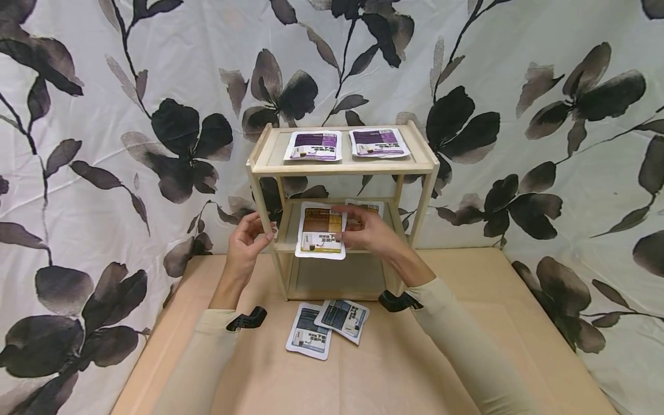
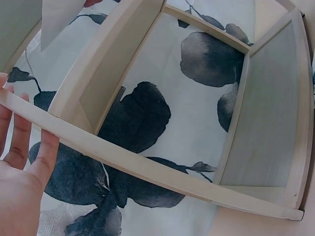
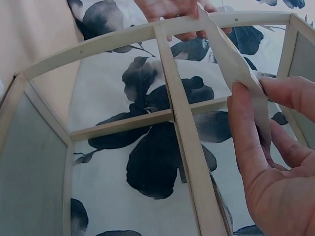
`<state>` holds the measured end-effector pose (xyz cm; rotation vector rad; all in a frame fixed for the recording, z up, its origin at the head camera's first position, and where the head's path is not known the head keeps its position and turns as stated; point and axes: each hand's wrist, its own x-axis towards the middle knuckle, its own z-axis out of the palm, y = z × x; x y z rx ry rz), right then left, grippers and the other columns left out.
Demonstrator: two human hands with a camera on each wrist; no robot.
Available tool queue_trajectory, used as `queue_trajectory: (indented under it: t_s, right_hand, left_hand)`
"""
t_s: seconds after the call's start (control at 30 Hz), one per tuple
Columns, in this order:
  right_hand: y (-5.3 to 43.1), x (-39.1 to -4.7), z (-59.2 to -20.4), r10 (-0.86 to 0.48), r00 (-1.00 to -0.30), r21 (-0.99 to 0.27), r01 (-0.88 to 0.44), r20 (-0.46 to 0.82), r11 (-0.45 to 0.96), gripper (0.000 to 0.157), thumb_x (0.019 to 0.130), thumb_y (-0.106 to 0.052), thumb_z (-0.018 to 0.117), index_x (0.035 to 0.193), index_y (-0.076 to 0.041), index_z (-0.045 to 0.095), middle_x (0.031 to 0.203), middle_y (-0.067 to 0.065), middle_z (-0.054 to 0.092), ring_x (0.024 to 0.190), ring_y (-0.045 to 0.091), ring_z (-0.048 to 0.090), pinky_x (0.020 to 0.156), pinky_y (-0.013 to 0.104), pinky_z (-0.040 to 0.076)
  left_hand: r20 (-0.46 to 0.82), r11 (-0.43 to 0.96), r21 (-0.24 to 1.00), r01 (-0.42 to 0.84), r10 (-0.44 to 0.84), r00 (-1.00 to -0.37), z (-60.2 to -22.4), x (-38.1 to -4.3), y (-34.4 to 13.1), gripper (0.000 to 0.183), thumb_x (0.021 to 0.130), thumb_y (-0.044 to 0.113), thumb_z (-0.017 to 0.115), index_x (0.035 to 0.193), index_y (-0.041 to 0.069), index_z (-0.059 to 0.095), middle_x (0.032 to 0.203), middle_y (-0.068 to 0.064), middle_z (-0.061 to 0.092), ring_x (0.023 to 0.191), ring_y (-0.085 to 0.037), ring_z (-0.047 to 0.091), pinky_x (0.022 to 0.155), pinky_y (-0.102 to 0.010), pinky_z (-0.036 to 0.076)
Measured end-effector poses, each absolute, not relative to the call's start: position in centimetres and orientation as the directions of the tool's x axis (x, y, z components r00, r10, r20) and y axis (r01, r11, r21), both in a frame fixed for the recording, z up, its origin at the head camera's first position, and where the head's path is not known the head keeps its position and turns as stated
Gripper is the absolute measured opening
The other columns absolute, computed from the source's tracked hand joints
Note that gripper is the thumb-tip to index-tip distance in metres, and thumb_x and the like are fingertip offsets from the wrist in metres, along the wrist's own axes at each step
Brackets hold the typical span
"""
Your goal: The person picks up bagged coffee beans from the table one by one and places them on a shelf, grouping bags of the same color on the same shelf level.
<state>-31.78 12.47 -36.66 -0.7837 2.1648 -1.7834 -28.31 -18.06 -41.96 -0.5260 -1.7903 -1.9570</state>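
Observation:
A small wooden shelf rack (image 1: 342,170) with three tiers stands against the cloth backdrop. My left hand (image 1: 246,245) holds its front left post, fingers behind the wood and thumb in front, as the left wrist view shows. With my right hand (image 1: 370,230) I pinch the right edge of a brown-and-yellow pouch (image 1: 316,230). That pouch is tilted upright at the front of the middle tier; the right wrist view shows the pouch (image 3: 229,59) edge-on between thumb and fingers. A second brown pouch (image 1: 370,205) lies on the middle tier, partly hidden behind my right hand.
Two purple pouches (image 1: 313,146) lie side by side on the top tier. On the table (image 1: 415,369) before the rack, two blue-grey pouches (image 1: 309,334) overlap. The bottom tier (image 1: 334,279) shows a bare board. A floral cloth (image 1: 544,202) hangs behind and at the sides.

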Motion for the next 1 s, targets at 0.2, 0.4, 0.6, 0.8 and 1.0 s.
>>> queue_trajectory:
  t_s: [0.2, 0.4, 0.6, 0.8, 1.0]
  right_hand:
    - [12.0, -32.5, -36.1, -0.519, -0.845, -0.956, -0.245, 0.130, 0.159, 0.065, 0.088, -0.007, 0.075, 0.148, -0.011, 0.049, 0.124, 0.022, 0.061, 0.099, 0.028, 0.069, 0.081, 0.040, 0.060]
    - [11.7, -33.4, -35.6, -0.511, -0.850, -0.942, -0.264, 0.126, 0.207, 0.067, 0.088, -0.007, 0.074, 0.150, -0.013, 0.048, 0.119, 0.023, 0.058, 0.093, 0.028, 0.067, 0.081, 0.039, 0.060]
    - [11.2, -34.3, -34.9, -0.505, -0.859, -0.955, -0.214, 0.084, 0.204, 0.070, 0.089, -0.003, 0.073, 0.152, -0.015, 0.045, 0.143, 0.022, 0.047, 0.106, 0.032, 0.066, 0.088, 0.039, 0.058]
    - [10.7, -35.1, -34.4, -0.507, -0.861, -0.950, -0.183, 0.031, 0.252, 0.070, 0.092, -0.008, 0.073, 0.154, -0.019, 0.043, 0.144, 0.021, 0.047, 0.108, 0.030, 0.067, 0.094, 0.042, 0.055]
    - [10.0, -35.6, -34.2, -0.513, -0.859, -0.953, -0.147, -0.009, 0.264, 0.070, 0.094, -0.005, 0.070, 0.155, -0.016, 0.040, 0.151, 0.022, 0.038, 0.111, 0.034, 0.066, 0.096, 0.040, 0.055]
  left_hand:
    - [0.552, -0.079, 0.828, 0.555, -0.055, -0.832, -42.1, -28.5, -18.1, 0.042, 0.089, -0.012, 0.066, 0.129, 0.001, 0.059, 0.112, -0.020, 0.066, 0.101, -0.022, 0.060, 0.087, -0.028, 0.048]
    - [0.536, -0.091, 0.837, 0.540, -0.058, -0.842, -42.1, -28.4, -18.1, 0.046, 0.089, -0.013, 0.064, 0.133, -0.009, 0.051, 0.109, -0.006, 0.067, 0.104, -0.025, 0.060, 0.087, -0.024, 0.050]
    - [0.554, -0.081, 0.827, 0.557, -0.052, -0.831, -42.0, -28.5, -18.2, 0.044, 0.089, -0.013, 0.064, 0.131, -0.011, 0.051, 0.108, -0.004, 0.069, 0.103, -0.025, 0.060, 0.086, -0.024, 0.050]
    - [0.557, -0.079, 0.825, 0.559, -0.048, -0.829, -42.0, -28.6, -18.2, 0.043, 0.089, -0.012, 0.064, 0.130, -0.008, 0.053, 0.107, 0.002, 0.069, 0.103, -0.024, 0.060, 0.087, -0.026, 0.048]
    - [0.553, -0.082, 0.827, 0.556, -0.055, -0.831, -42.2, -28.7, -18.2, 0.041, 0.089, -0.011, 0.065, 0.127, 0.004, 0.061, 0.106, 0.002, 0.070, 0.102, -0.022, 0.060, 0.089, -0.026, 0.048]
